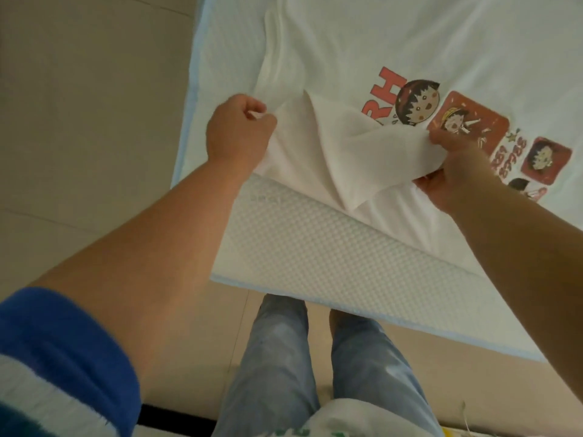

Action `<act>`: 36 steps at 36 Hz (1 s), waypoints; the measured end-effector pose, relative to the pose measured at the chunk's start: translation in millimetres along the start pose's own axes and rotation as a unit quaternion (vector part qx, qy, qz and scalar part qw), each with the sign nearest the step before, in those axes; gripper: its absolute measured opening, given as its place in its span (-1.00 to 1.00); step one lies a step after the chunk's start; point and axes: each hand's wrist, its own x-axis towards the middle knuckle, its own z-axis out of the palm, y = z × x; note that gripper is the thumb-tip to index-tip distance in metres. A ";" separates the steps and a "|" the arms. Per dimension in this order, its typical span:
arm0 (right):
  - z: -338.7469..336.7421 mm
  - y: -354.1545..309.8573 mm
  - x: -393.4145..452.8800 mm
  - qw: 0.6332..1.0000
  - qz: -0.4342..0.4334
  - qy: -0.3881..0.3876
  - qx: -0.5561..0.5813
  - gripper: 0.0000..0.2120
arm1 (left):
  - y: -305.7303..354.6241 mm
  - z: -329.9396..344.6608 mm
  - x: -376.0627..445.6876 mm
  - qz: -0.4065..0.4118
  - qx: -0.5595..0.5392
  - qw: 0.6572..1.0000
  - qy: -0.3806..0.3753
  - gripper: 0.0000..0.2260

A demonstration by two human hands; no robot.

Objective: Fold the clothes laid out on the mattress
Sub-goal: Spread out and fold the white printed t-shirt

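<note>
A white T-shirt (356,52) with red cartoon prints lies on the white textured mattress (315,247). My left hand (236,130) is fisted around the shirt's edge near the mattress's left side. My right hand (454,175) pinches a lifted fold of the same white cloth, just below the printed pictures. Between both hands the fabric is raised and creased, and it covers part of the red lettering.
The mattress has a pale blue border (189,99) and its near edge runs diagonally in front of my legs in blue jeans (284,357). Beige tiled floor (88,89) lies to the left. A white and green bag (362,417) sits at the bottom.
</note>
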 end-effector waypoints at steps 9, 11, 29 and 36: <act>-8.5 6.3 0.1 0.998 0.003 0.000 -0.063 -0.55 | -59.6 -12.5 -28.1 -0.015 0.043 0.998 -0.048 -0.58; -8.2 7.0 2.6 0.997 0.003 0.006 -0.073 -0.58 | -60.5 -13.2 -23.5 -0.044 0.026 0.998 -0.042 -0.65; -7.2 12.6 6.6 0.994 -0.016 -0.020 -0.103 -0.81 | -73.5 -52.9 2.2 -0.036 0.093 0.975 -0.201 -0.86; -2.7 40.3 -11.0 0.991 -0.002 -0.021 -0.132 -0.84 | -76.8 -35.5 -17.9 0.026 0.210 0.977 0.007 -0.89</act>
